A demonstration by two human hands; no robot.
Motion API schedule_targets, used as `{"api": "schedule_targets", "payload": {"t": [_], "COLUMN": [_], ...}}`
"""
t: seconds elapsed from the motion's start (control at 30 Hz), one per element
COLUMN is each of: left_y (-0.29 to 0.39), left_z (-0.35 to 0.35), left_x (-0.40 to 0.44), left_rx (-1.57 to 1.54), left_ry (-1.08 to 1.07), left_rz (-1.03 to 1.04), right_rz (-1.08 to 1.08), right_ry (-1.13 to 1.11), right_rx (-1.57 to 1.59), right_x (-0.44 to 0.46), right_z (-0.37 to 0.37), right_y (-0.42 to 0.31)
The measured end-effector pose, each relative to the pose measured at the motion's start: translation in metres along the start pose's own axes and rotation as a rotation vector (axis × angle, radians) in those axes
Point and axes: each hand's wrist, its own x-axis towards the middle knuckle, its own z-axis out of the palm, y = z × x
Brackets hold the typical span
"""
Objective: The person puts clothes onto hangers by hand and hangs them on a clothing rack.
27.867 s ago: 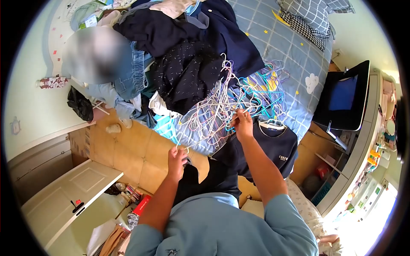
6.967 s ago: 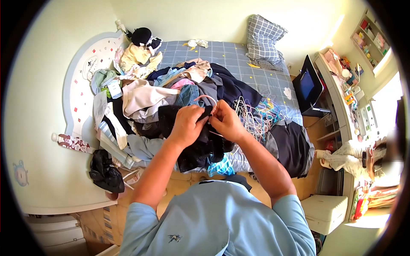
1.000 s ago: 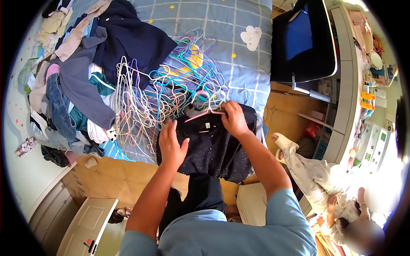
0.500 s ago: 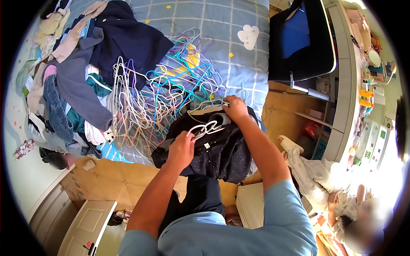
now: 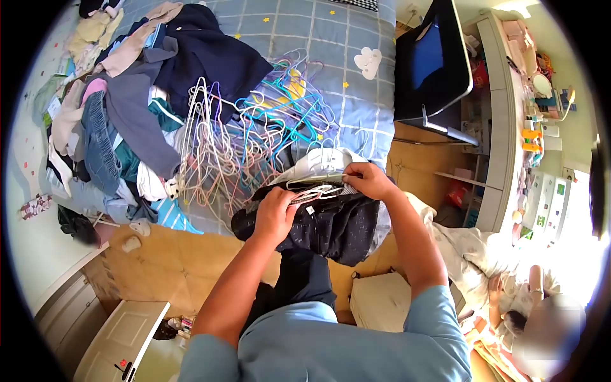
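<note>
A stack of clothes lies across the bed's near edge, with a black garment with white flecks (image 5: 340, 229) on top. My left hand (image 5: 275, 214) is closed at the stack's left side, on white clothes hangers (image 5: 316, 193) whose hooks show over the black cloth. My right hand (image 5: 370, 182) is closed in a pinch at the collar area, at the end of a pale hanger (image 5: 318, 179); its fingertips are partly hidden. Just behind the hands lies a white garment (image 5: 324, 159) with thin hooks beyond it.
A big tangle of hangers (image 5: 223, 149) lies on the blue checked bed (image 5: 363, 114). Left of it is a clothes heap (image 5: 133, 121). A black-framed panel (image 5: 433, 70) and shelving (image 5: 499, 127) stand right. Another person (image 5: 541, 318) is at lower right, near a white box (image 5: 380, 299).
The view has shifted slightly. My right hand has come down along the pale hanger, nearer the black garment's collar. The white garment behind shows more. My left hand keeps its grip.
</note>
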Motion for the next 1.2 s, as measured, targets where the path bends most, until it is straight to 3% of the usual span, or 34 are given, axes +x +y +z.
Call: {"api": "schedule_targets", "payload": {"t": [0.13, 0.23, 0.3, 0.53, 0.63, 0.77, 0.9, 0.97, 1.07, 1.2], "left_y": [0.026, 0.048, 0.056, 0.084, 0.091, 0.104, 0.144, 0.146, 0.192, 0.217], "left_z": [-0.023, -0.046, -0.061, -0.125, -0.152, -0.189, -0.233, -0.225, -0.229, -0.219], "left_x": [-0.034, -0.07, -0.1, -0.262, -0.346, -0.442, -0.532, -0.583, -0.624, -0.64], "left_rx": [-0.062, -0.066, -0.1, -0.162, -0.127, -0.065, 0.072, -0.237, -0.532, -0.594], "left_ry": [0.063, 0.086, 0.084, 0.121, 0.219, 0.41, 0.82, 0.846, 0.632, 0.881], "left_rz": [0.072, 0.094, 0.108, 0.184, 0.249, 0.21, 0.179, -0.092, -0.171, -0.163], "right_rz": [0.009, -0.066, -0.23, -0.197, -0.16, -0.303, -0.284, -0.305, -0.355, -0.433], "right_ry": [-0.198, -0.282, -0.205, -0.271, -0.352, -0.411, -0.458, -0.49, -0.576, -0.74], "right_rx": [0.067, -0.096, -0.21, -0.26, -0.149, -0.172, -0.024, 0.02, 0.054, 0.132], "right_x": [-0.061, -0.111, -0.144, -0.269, -0.321, -0.368, -0.412, -0.425, -0.436, -0.434], "right_z": [0.008, 0.026, 0.055, 0.189, 0.253, 0.318, 0.36, 0.381, 0.417, 0.48], "right_y": [-0.043, -0.091, -0.105, -0.163, -0.176, -0.203, -0.263, -0.288, -0.321, -0.349]}}
